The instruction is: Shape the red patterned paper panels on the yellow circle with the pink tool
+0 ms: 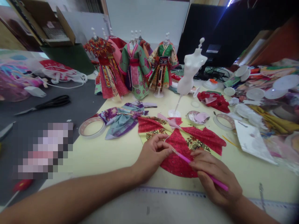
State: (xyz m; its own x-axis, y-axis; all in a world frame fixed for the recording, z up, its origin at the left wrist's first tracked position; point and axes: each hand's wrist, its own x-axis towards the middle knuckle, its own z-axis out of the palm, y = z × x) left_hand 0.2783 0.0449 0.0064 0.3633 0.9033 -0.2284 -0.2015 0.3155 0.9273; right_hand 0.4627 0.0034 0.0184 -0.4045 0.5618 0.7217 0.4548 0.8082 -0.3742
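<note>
A red and yellow patterned fabric piece (187,140) lies flat on the pale yellow table (109,155) in front of me. My left hand (151,155) rests on its left edge with fingers pinched together against the cloth. My right hand (216,177) grips a thin pink stick (184,158) like a pen; the stick's tip meets the cloth close to my left fingertips. Behind the cloth stands a bare white doll mannequin (190,73) on a stand.
Several dressed doll mannequins (135,68) line the back. A purple fabric piece (121,119), tape rolls (92,127), black scissors (49,102) on a dark mat, a ruler (168,192) near me, and piled cloth and plastic discs (268,93) at right surround the work.
</note>
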